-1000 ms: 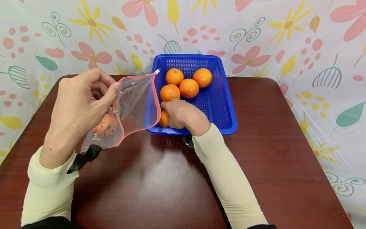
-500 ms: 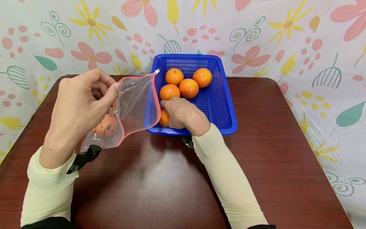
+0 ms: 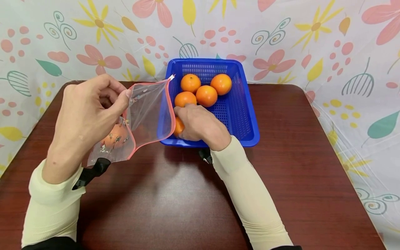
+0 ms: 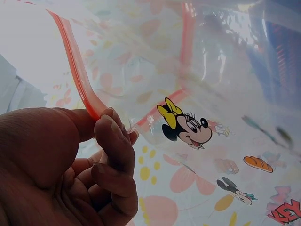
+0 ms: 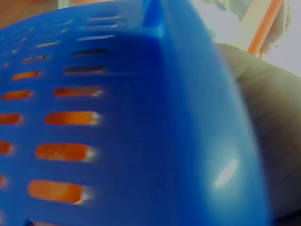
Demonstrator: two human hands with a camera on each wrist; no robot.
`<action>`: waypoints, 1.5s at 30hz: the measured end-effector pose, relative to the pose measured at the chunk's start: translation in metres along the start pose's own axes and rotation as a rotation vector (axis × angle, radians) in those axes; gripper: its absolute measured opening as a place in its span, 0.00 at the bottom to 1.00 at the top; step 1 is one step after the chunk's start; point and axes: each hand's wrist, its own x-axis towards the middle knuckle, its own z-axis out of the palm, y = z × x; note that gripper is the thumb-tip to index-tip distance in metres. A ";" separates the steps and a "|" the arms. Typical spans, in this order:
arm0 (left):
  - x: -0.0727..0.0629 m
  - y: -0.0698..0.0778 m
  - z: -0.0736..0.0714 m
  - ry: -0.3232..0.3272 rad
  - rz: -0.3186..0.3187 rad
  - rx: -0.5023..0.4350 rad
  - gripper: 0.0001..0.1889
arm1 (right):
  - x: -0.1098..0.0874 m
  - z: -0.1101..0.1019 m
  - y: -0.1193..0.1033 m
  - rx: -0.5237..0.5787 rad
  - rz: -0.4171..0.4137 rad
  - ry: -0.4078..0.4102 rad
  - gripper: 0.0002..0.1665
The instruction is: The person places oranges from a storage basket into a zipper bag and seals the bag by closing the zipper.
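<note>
A: What's the bag look like?
B: Clear plastic bag [image 3: 150, 114], pink-red trim [image 3: 173, 118], white slider [image 3: 171, 77] at the top R corner. Cartoon prints, incl. a mouse w/ yellow bow [image 4: 190, 127]. Mouth gapes twd the bskt; one bagged orange [image 3: 116, 136] sits low inside.
A: Hands?
B: L hand [image 3: 90, 109] pinches the bag's edge b/w thumb & finger. R hand [image 3: 201, 125] is in the blue bskt [image 3: 251, 118], fingers curled round the near orange [image 3: 178, 127], near L corner. It's bright & shiny; fingertips hidden.
A: What else is abt?
B: Four other oranges [image 3: 207, 96] in the far half of the bskt. Dark red-brown table [image 3: 300, 166], floral cloth [image 3: 272, 34] behind.
A: Anything blocking?
B: R hand covers most of the near orange. Bag's edge overlaps the bskt's L rim in head view. Bskt wall fills most of R wrist view, only bits of orange thru the slots.
A: Diff vs 1 sec ago?
B: Tiny. R hand & near orange are a touch farther up-left; L hand & bag abt the same.
</note>
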 end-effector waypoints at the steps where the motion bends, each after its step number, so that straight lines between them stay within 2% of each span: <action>1: 0.000 0.000 0.000 -0.001 -0.002 0.000 0.08 | -0.001 -0.001 0.000 0.002 -0.002 0.004 0.20; 8: -0.001 0.000 0.000 -0.005 -0.010 0.003 0.07 | -0.005 -0.004 -0.001 -0.017 -0.065 0.054 0.19; 13: 0.000 0.000 0.000 -0.005 -0.004 0.004 0.08 | -0.010 -0.010 -0.002 -0.025 -0.078 0.084 0.20; 25: 0.000 0.000 0.001 -0.008 0.007 0.007 0.07 | -0.025 -0.026 0.004 0.047 -0.123 0.156 0.21; 37: -0.001 0.000 0.002 -0.013 0.009 0.012 0.07 | -0.039 -0.038 0.004 0.025 -0.149 0.198 0.28; 45: -0.001 -0.001 0.004 -0.004 0.020 0.013 0.07 | -0.053 -0.043 0.004 0.041 -0.182 0.285 0.31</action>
